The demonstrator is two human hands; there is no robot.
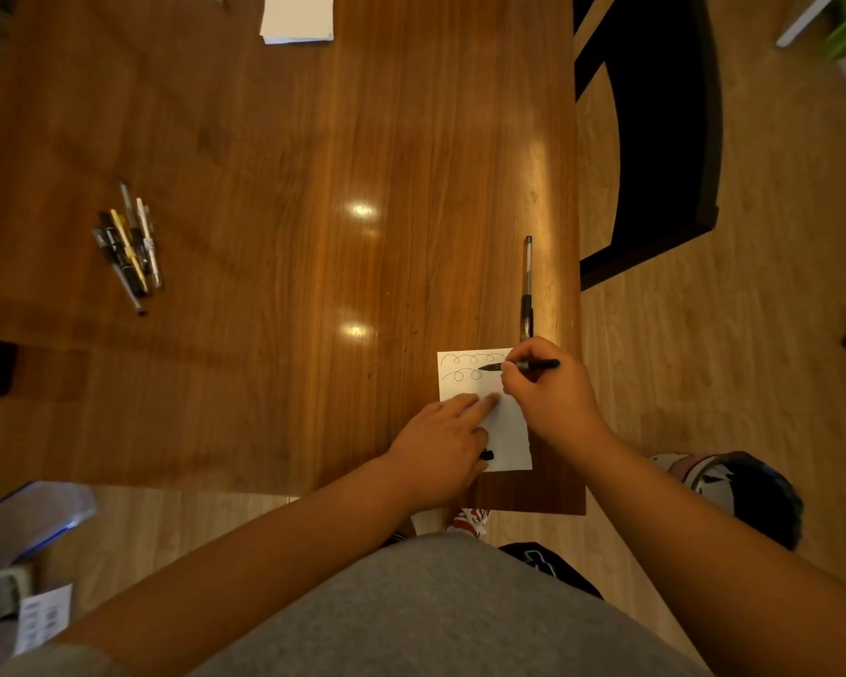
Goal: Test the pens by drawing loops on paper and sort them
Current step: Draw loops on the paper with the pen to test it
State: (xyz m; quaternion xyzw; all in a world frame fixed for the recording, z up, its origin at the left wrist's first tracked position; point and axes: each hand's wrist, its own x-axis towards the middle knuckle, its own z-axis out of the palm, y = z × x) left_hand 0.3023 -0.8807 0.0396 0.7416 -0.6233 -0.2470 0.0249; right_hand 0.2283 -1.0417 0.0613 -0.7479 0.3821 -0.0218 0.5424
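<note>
Head view: our right hand [553,393] pinches a black pen [523,366] low on the barrel, fingers curled round it. Its tip is on the paper [514,447] partway along a second row of loops, and our left hand [440,442] presses the sheet to the table [313,139] with straight fingers [489,400]. One single pen [527,285] lies just beyond the paper, and a bunch of pens [128,246] lies well apart at left. We judge the pen light, stiff and smooth, best held near the tip, and the thin sheet likely to slide unless pinned.
</note>
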